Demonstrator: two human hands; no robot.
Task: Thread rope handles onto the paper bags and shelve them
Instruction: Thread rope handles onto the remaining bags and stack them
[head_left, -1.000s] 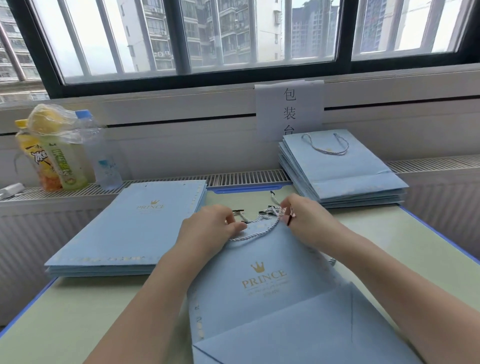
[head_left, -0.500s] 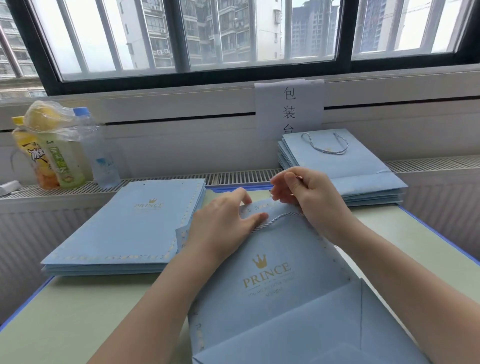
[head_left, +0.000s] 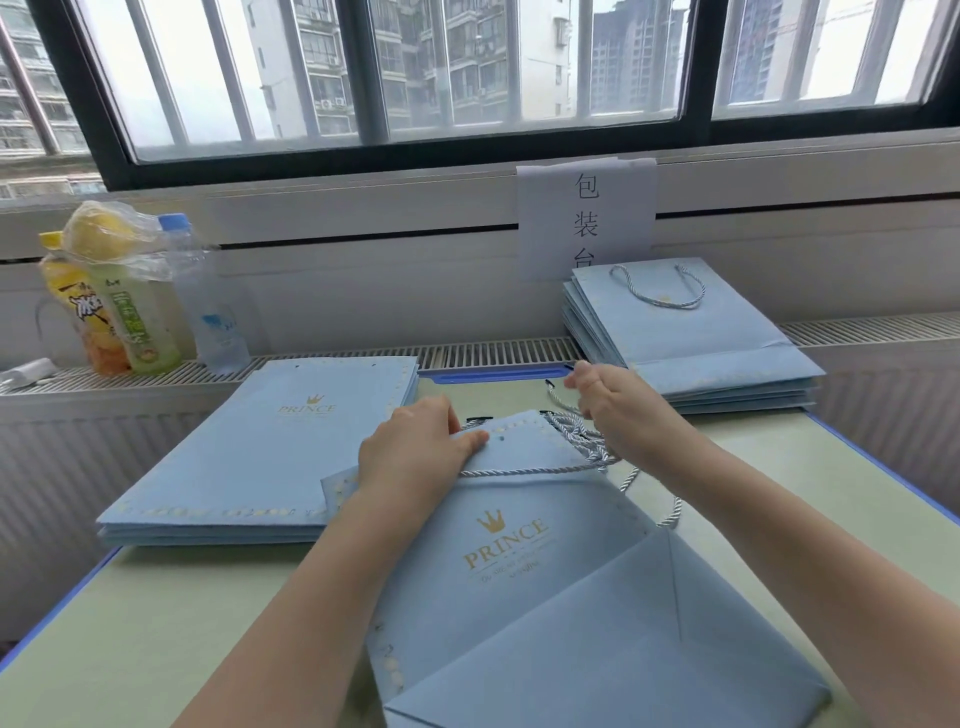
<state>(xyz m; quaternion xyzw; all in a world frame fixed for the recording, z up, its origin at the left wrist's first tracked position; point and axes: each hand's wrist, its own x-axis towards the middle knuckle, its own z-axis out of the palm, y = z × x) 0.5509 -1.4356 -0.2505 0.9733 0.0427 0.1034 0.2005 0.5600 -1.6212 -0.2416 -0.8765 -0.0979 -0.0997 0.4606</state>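
Note:
A flat light-blue paper bag (head_left: 524, 566) with a gold PRINCE crown logo lies on the table in front of me. Its top flap is lifted, with my left hand (head_left: 415, 452) gripping that flap's edge. A twisted silver-blue rope handle (head_left: 524, 471) runs across the bag's top. My right hand (head_left: 621, 410) pinches a rope end (head_left: 558, 400) above a bundle of loose ropes (head_left: 582, 441). A stack of bags without handles (head_left: 260, 447) lies at the left. A stack with handles (head_left: 691, 343) sits at the back right.
Drink bottles and a plastic bag (head_left: 124, 291) stand on the radiator ledge at the back left. A paper sign (head_left: 586, 218) hangs under the window. The green table (head_left: 156, 613) has a blue edge.
My left hand has lifted the bag's top flap. My right hand moved right and pulled the rope, which now lies stretched across the bag's top.

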